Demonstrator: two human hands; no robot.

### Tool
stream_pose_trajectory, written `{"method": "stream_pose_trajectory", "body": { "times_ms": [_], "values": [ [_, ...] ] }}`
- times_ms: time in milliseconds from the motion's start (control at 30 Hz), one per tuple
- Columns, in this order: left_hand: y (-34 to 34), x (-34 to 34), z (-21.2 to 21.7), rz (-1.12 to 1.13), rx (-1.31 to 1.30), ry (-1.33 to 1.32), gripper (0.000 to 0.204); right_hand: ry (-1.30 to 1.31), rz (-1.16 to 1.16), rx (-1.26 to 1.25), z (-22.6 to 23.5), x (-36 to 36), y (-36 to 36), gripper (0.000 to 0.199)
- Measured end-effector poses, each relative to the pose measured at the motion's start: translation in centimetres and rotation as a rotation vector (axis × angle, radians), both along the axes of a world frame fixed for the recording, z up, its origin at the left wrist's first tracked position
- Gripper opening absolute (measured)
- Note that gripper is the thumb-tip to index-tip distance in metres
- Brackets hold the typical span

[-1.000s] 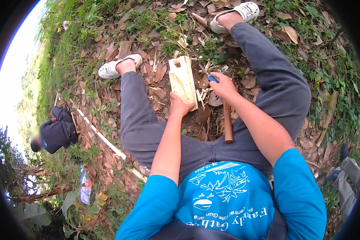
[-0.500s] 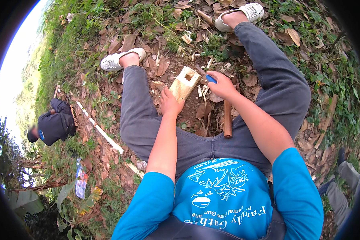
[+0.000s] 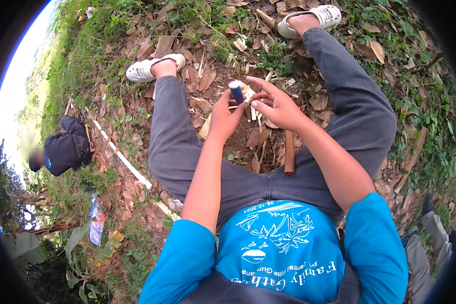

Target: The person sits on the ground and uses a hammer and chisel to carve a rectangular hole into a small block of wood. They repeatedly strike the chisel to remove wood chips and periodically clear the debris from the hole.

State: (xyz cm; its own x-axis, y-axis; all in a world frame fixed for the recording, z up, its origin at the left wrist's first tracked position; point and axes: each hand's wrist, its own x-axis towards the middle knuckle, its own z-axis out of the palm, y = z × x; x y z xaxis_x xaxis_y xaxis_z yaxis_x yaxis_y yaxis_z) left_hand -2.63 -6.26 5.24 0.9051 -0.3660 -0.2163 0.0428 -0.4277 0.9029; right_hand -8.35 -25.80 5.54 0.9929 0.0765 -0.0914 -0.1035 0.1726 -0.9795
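Observation:
A blue-handled chisel (image 3: 236, 93) stands upright in my left hand (image 3: 225, 115), its pale butt end facing up and its blade hidden. Under my hands is a light wooden block (image 3: 206, 126), mostly covered by them; the left hand hides its middle. My right hand (image 3: 281, 105) is just right of the chisel, fingers apart and holding nothing, near the block's far end. A brown wooden handle (image 3: 289, 154) sticks out below my right wrist, between my thighs; its other end is hidden under the forearm.
My legs are spread around the work on leaf-littered ground with wood chips. A long pale strip (image 3: 121, 156) lies to the left, near a crouching person (image 3: 68, 145) and a plastic bag (image 3: 96, 223). Another person's trousered legs (image 3: 423, 258) show at lower right.
The chisel has passed from my right hand to my left and now stands upright. My left hand has moved up and right from the block's side; my right hand has opened.

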Motion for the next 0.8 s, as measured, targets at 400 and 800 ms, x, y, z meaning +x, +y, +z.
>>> {"method": "stream_pose_trajectory", "body": {
  "times_ms": [400,800],
  "values": [
    [6.5,1.2,-0.9,0.511,-0.229,-0.038,0.034,0.598,-0.033,-0.628,-11.4,-3.6,-3.1,0.039],
    [6.4,0.3,-3.5,0.542,-0.148,-0.215,0.025,0.731,0.074,-0.879,-10.9,-6.3,-1.4,0.074]
  ]
}}
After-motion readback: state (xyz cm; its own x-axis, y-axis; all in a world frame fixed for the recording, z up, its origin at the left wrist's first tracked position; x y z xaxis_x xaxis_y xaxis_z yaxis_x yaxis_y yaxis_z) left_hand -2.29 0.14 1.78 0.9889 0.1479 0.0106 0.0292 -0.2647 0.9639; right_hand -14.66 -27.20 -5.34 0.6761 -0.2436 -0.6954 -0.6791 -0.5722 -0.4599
